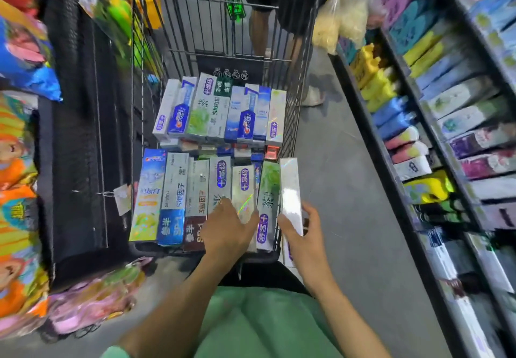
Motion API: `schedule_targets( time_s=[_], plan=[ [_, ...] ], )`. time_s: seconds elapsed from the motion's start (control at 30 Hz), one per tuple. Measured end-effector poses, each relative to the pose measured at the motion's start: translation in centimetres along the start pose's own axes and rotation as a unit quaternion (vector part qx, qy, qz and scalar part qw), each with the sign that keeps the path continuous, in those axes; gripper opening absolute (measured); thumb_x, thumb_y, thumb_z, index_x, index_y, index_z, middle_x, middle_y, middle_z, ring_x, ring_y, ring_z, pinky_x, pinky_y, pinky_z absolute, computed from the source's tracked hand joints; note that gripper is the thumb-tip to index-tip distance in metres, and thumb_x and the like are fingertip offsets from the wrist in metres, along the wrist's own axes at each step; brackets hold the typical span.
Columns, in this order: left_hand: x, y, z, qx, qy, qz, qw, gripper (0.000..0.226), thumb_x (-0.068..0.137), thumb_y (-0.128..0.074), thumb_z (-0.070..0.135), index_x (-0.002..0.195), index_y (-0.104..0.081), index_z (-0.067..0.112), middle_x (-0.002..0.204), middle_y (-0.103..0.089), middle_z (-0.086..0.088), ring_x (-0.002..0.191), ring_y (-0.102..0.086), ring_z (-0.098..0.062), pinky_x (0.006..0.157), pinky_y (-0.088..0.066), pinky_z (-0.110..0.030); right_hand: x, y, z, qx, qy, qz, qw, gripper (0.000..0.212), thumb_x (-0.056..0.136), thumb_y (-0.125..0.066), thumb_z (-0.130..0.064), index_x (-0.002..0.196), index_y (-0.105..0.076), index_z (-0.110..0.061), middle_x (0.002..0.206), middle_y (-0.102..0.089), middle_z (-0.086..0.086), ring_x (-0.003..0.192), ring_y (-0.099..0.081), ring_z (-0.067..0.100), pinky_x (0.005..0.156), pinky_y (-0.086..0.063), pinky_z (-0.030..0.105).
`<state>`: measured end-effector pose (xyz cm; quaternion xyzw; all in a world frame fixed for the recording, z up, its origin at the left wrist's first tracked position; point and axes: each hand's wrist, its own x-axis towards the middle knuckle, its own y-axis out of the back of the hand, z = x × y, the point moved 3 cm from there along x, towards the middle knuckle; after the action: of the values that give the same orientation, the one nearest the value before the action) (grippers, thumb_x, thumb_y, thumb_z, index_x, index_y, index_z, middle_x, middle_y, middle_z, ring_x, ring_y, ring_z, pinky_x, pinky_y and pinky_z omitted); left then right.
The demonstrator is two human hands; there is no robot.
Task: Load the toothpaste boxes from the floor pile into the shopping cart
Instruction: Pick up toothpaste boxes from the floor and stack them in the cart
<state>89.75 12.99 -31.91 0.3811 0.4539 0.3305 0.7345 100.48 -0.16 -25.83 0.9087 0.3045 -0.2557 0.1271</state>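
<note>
I wore pale green: a short sleeve [116,352] showed at the lower left of the frame, and green cloth [251,318] covered my lap at the bottom centre. My forearms were bare, and my left hand [227,232] and right hand [305,241] carried no rings, watch or gloves.

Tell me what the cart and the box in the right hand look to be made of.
Cart: dark metal wire, judging by the thin straight rods forming an open grid; whether painted or coated I cannot tell.

Box gripped by the right hand: probably glossy printed cardboard with a foil or holographic finish, given the sharp folded edges, the bright white glare and the faint rainbow sheen on its face.
</note>
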Motion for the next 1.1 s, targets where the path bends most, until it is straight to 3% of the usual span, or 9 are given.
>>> schedule_targets(
  time_s=[0.2, 0.37, 0.53, 0.63, 0.7, 0.8, 0.9, 1.0, 1.1],
  plan=[
    [2.1, -1.0, -0.3, 0.100, -0.014, 0.010, 0.995, 0.068, 0.086, -0.043, 0.076, 0.112, -0.048, 0.014, 0.095, -0.068, -0.005, 0.090, -0.067, -0.030, 0.075, -0.044, -0.038, 0.7, -0.5, 0.7, -0.015, -0.017, 0.008, 1.000, 0.036, 0.092, -0.071, -0.018, 0.117, -0.052, -0.036, 0.099, -0.068, -0.009, 0.074, -0.064, -0.007, 0.057, -0.050, 0.017],
    [2.1, -2.8, -1.1, 0.113, -0.043, 0.061, 0.991, 0.076, 0.075, -0.062, 0.074, 0.105, -0.057, 0.004, 0.080, -0.063, -0.011, 0.074, -0.062, -0.033, 0.067, -0.046, -0.041, 1.6, -1.0, 1.1, -0.037, -0.015, 0.002, 0.999, 0.038, 0.095, -0.068, -0.018, 0.126, -0.050, -0.028, 0.107, -0.064, -0.004, 0.079, -0.061, -0.012, 0.067, -0.048, 0.009],
    [2.5, -3.0, -3.2, 0.094, -0.108, 0.089, 0.986, 0.072, 0.073, -0.072, 0.070, 0.113, -0.060, 0.011, 0.108, -0.058, -0.013, 0.098, -0.055, -0.035, 0.082, -0.042, -0.048, 2.8, -1.5, 2.4, -0.082, -0.031, 0.017, 0.996, 0.033, 0.098, -0.061, -0.024, 0.122, -0.048, -0.043, 0.108, -0.065, -0.001, 0.088, -0.066, 0.001, 0.076, -0.052, 0.020],
    [3.0, -3.0, -5.1, 0.076, -0.139, 0.063, 0.985, 0.085, 0.077, -0.072, 0.067, 0.139, -0.053, 0.012, 0.144, -0.051, -0.016, 0.131, -0.048, -0.037, 0.107, -0.035, -0.056, 3.1, -2.1, 3.0, -0.160, -0.033, 0.020, 0.986, 0.051, 0.084, -0.056, -0.038, 0.134, -0.048, -0.047, 0.120, -0.058, 0.003, 0.097, -0.059, 0.001, 0.092, -0.055, 0.045],
    [3.1, -2.9, -6.1, 0.072, -0.145, 0.043, 0.986, 0.089, 0.084, -0.062, 0.069, 0.149, -0.044, 0.012, 0.158, -0.039, -0.014, 0.147, -0.033, -0.034, 0.118, -0.022, -0.057, 3.0, -2.8, 3.1, -0.210, -0.038, 0.009, 0.977, 0.059, 0.090, -0.058, -0.033, 0.147, -0.043, -0.035, 0.125, -0.053, 0.004, 0.092, -0.052, -0.007, 0.097, -0.050, 0.037],
    [2.9, -2.8, -6.8, 0.081, -0.156, 0.024, 0.984, 0.091, 0.087, -0.036, 0.075, 0.155, -0.034, 0.015, 0.165, -0.028, -0.010, 0.153, -0.021, -0.030, 0.122, -0.015, -0.055, 3.5, -4.2, 3.3, -0.304, -0.040, 0.016, 0.952, 0.058, 0.097, -0.059, -0.032, 0.151, -0.039, -0.025, 0.133, -0.050, 0.004, 0.088, -0.047, 0.001, 0.092, -0.035, 0.020],
    [2.9, -2.7, -6.9, 0.084, -0.155, 0.003, 0.984, 0.095, 0.087, -0.025, 0.078, 0.159, -0.028, 0.016, 0.167, -0.021, -0.008, 0.155, -0.015, -0.028, 0.123, -0.012, -0.053, 3.9, -6.0, 3.4, -0.351, -0.037, 0.039, 0.935, 0.058, 0.098, -0.057, -0.033, 0.150, -0.033, -0.023, 0.130, -0.045, 0.010, 0.111, -0.049, 0.023, 0.096, -0.041, 0.033],
    [3.0, -2.4, -6.9, 0.102, -0.152, -0.025, 0.983, 0.098, 0.085, -0.016, 0.081, 0.163, -0.013, 0.020, 0.170, -0.005, -0.004, 0.157, 0.000, -0.023, 0.124, -0.002, -0.049, 4.4, -6.9, 3.8, -0.427, -0.032, 0.065, 0.901, 0.055, 0.097, -0.059, -0.036, 0.144, -0.034, -0.022, 0.126, -0.043, 0.013, 0.116, -0.048, 0.034, 0.093, -0.047, 0.042],
    [2.9, -2.0, -6.7, 0.088, -0.151, -0.027, 0.984, 0.092, 0.093, -0.033, 0.076, 0.163, -0.011, 0.021, 0.170, -0.002, -0.003, 0.157, 0.003, -0.022, 0.125, 0.000, -0.048, 4.6, -7.3, 4.1, -0.484, -0.029, 0.059, 0.873, 0.053, 0.097, -0.061, -0.039, 0.140, -0.036, -0.020, 0.129, -0.041, 0.012, 0.119, -0.044, 0.034, 0.094, -0.048, 0.042]
  ],
)
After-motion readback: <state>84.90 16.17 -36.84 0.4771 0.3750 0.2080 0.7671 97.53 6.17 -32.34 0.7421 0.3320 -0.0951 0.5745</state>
